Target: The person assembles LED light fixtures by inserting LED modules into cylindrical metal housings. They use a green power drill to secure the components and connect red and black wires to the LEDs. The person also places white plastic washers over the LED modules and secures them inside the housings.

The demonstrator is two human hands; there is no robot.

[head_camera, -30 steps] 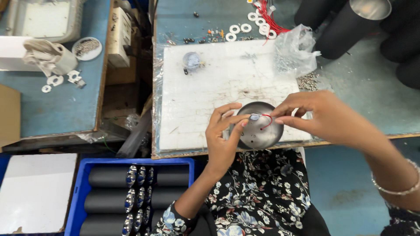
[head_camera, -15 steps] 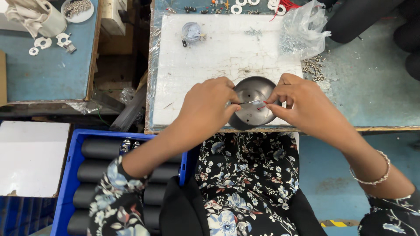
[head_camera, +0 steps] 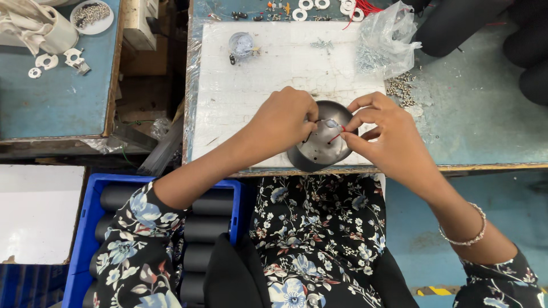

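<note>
- Since half a second earlier, the two hands had stayed over the round metal cup (head_camera: 321,147), but the fingertips had drawn closer together above its middle, and the small silvery part (head_camera: 331,123) now sat pinched between them rather than lying out along the rim.
- The left hand (head_camera: 284,122) was curled shut, knuckles up, its fingertips pressed on the small part and on the thin red wire (head_camera: 334,137) from the left side.
- The right hand (head_camera: 383,134) was closed in a pinch, thumb and forefinger gripping the same small part from the right; the other fingers were bent and spread loosely above it.
- The metal cup stood directly beneath both hands, on the near edge of the white board (head_camera: 274,74), its dark wall facing the person's lap.
- The red wire looped down from the pinched part into the cup's hollow.
- Beyond the right hand, a clear plastic bag of small screws (head_camera: 383,41) lay on the board's far corner, with loose screws (head_camera: 401,88) scattered just beside it.
- Beyond the left hand, well apart, a small round clear piece (head_camera: 241,44) rested on the board.
- Below the left forearm, a blue crate (head_camera: 85,228) held dark tubes (head_camera: 208,231) laid side by side.
- A bracelet (head_camera: 469,235) circled the right wrist.
</note>
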